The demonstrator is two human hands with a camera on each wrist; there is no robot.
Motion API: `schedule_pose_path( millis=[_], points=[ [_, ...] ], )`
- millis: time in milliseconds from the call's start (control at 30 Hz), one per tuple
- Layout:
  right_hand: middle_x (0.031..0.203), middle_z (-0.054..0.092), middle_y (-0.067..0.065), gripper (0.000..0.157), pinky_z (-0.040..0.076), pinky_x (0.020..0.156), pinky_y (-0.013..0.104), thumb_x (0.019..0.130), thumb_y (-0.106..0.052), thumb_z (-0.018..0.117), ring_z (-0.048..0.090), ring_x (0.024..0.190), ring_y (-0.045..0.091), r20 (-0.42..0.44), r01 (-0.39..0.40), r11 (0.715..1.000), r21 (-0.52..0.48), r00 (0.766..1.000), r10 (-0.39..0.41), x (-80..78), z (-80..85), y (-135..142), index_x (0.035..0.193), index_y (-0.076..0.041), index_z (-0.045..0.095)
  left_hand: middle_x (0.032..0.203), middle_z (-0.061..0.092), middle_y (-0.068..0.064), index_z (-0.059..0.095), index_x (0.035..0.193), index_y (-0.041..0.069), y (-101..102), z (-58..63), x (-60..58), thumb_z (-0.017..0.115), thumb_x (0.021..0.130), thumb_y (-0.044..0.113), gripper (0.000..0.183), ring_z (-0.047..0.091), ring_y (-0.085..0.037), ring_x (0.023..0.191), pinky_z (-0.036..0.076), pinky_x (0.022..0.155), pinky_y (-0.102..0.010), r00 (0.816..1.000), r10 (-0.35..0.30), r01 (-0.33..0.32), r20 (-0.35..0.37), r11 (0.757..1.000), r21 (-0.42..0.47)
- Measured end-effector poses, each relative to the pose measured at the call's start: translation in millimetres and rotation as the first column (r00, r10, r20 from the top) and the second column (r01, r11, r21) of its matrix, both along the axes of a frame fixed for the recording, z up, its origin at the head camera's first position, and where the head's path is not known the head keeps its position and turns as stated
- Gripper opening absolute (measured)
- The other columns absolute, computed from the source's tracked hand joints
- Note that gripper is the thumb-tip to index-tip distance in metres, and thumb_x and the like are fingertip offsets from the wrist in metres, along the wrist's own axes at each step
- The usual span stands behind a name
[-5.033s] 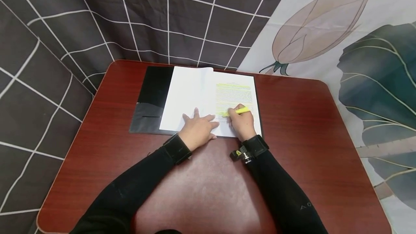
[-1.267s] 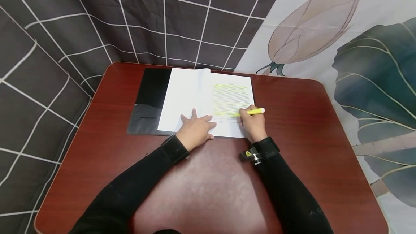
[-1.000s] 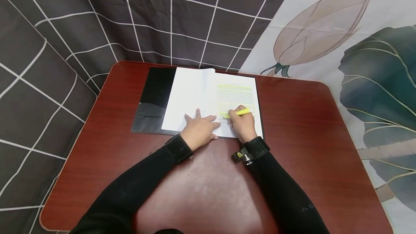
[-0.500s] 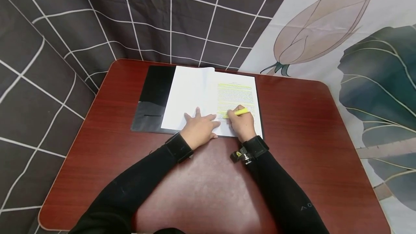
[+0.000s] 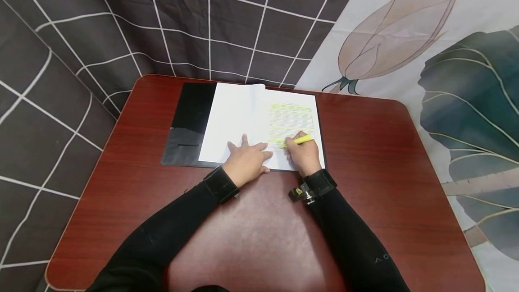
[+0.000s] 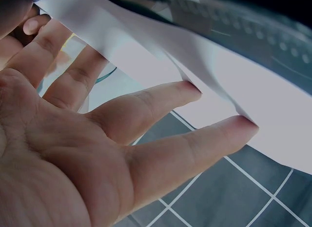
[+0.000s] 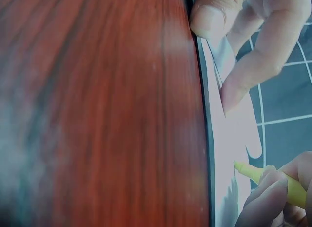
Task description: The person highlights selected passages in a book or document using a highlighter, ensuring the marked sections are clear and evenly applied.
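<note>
A yellow highlighter (image 5: 303, 139) is pinched in my right hand (image 5: 305, 154), its tip against the lower part of the printed page (image 5: 292, 114). Many lines above the tip carry yellow marking. Spread fingers of my left hand (image 5: 245, 163) rest on the lower edge of the papers, across the blank left page (image 5: 235, 111) and the printed one. The left wrist view shows fingertips (image 6: 243, 124) touching white paper. In the right wrist view the highlighter (image 7: 251, 172) points at the sheet, and the left hand (image 7: 263, 56) presses at its edge.
The papers lie in an open black folder (image 5: 182, 148) with a pocket on its left cover. Under it is a reddish-brown wooden table (image 5: 365, 148). A dark grid-patterned cloth (image 5: 174, 21) and a floral cloth (image 5: 385, 53) hang behind the table.
Since 1.3 seconds ago my right hand has gone back left across the page with the highlighter; in the last half second it shifts slightly right. The left hand stays in place.
</note>
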State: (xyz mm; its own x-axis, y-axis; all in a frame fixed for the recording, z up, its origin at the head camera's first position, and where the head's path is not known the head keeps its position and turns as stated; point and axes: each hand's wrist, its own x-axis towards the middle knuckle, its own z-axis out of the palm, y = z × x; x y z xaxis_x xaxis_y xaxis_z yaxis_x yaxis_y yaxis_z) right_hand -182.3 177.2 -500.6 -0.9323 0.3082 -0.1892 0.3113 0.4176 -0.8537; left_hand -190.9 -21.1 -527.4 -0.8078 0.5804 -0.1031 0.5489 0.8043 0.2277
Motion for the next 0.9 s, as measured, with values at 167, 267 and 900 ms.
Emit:
schedule_pose_path(
  millis=[167, 267, 900],
  points=[
    [0.063, 0.063, -0.004, 0.025, 0.046, 0.05, 0.024, 0.104, -0.015, 0.067, 0.059, 0.054, 0.012, 0.005, 0.02, 0.999, -0.025, 1.0, -0.02, 2.1, 0.8, 7.2, 0.082, -0.015, 0.056, 0.173, 0.06, 0.003, 0.072, 0.154, 0.035, -0.3, -5.6, -2.4, 0.084, 0.1, 0.055, 0.058, 0.042, -0.07, 0.159, 0.039, 0.106, -0.099, 1.0, 0.0, -0.001, 0.014, 1.0, 0.024],
    [0.063, 0.062, -0.004, 0.026, 0.046, 0.048, 0.023, 0.104, -0.013, 0.066, 0.058, 0.053, 0.012, 0.004, 0.031, 0.999, -0.045, 1.0, -0.03, 3.5, 0.7, 12.2, 0.082, -0.014, 0.054, 0.174, 0.059, 0.002, 0.072, 0.155, 0.033, -1.5, -0.3, -0.3, 0.084, 0.101, 0.053, 0.059, 0.04, -0.071, 0.159, 0.038, 0.108, -0.1, 0.999, 0.007, -0.008, 0.037, 0.999, 0.033],
    [0.069, 0.065, -0.002, 0.023, 0.051, 0.05, 0.023, 0.11, -0.018, 0.065, 0.061, 0.056, 0.009, 0.051, 0.09, 0.99, -0.105, 0.995, -0.085, 14.0, 5.0, 48.1, 0.089, -0.011, 0.054, 0.174, 0.059, 0.0, 0.072, 0.156, 0.034, -0.6, 0.8, 0.4, 0.083, 0.102, 0.052, 0.058, 0.037, -0.071, 0.161, 0.034, 0.11, -0.101, 0.999, 0.013, -0.015, 0.051, 0.999, 0.047]
  ],
)
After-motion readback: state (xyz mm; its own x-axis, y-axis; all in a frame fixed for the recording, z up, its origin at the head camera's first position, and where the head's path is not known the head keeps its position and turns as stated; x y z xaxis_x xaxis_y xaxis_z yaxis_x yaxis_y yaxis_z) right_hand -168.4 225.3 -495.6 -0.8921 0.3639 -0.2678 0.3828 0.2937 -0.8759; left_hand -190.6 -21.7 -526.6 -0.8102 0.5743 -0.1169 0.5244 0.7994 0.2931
